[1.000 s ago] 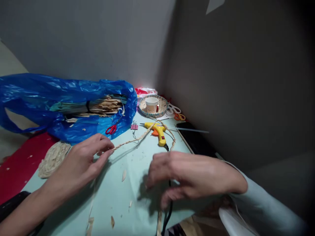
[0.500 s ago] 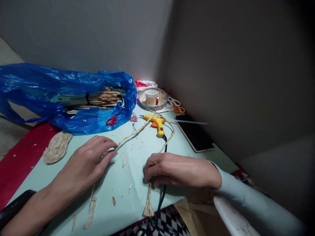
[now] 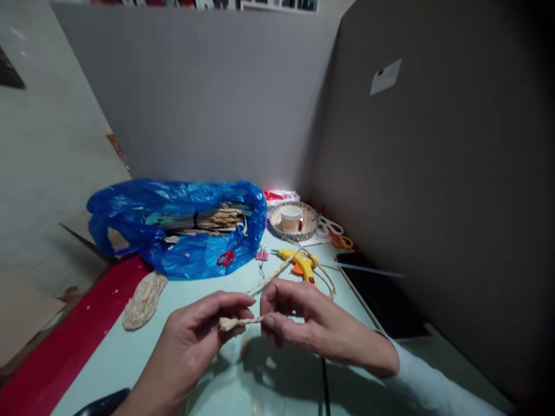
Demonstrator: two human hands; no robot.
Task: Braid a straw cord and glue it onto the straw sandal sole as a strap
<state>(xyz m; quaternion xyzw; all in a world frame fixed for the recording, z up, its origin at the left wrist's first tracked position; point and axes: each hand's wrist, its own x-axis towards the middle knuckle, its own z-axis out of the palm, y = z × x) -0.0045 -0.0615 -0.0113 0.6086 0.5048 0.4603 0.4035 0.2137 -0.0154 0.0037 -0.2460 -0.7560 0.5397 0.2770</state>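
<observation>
A thin pale braided straw cord (image 3: 251, 320) runs between my hands, its frayed end lying across the fingers of my left hand (image 3: 203, 326). That hand is curled, its fingertips around the cord's end. My right hand (image 3: 299, 315) pinches the cord between thumb and index finger just beside the left fingertips. Both hands are raised a little above the table. Beyond them, the rest of the cord loops over a yellow glue gun (image 3: 306, 266), whose handle is partly hidden by my right hand.
A blue plastic bag (image 3: 208, 263) with bundled straw lies at the back left, red-handled scissors (image 3: 226, 258) at its edge. Near it are a coiled braid (image 3: 144, 300) and a pink binder clip (image 3: 261, 255). A woven basket (image 3: 310, 225) holding a paper cup (image 3: 291, 219) and a dark tablet (image 3: 381, 300) are right.
My hands have come together and up from the table. My right hand has lifted the cord's frayed end to my left fingers. The view has tilted upward.
</observation>
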